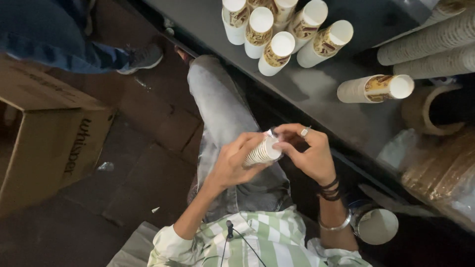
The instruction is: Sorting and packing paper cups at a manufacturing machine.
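Over the lap, the left hand (232, 163) grips a short stack of paper cups (262, 152) around its side; the right hand (309, 153) pinches the stack's rim. Advisable: keep the stack steady, peel at the rim only. Left, a cardboard box (49, 138) stands on the dark floor (148, 183). Right, upright cup stacks (282, 34) crowd the dark counter's (316, 94) far edge.

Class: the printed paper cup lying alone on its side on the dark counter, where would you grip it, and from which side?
Grip the lying paper cup across its middle from above, one finger on each long flank. It lies on its side, open rim facing right, so the curved wall is exposed and other cups stand clear of it.
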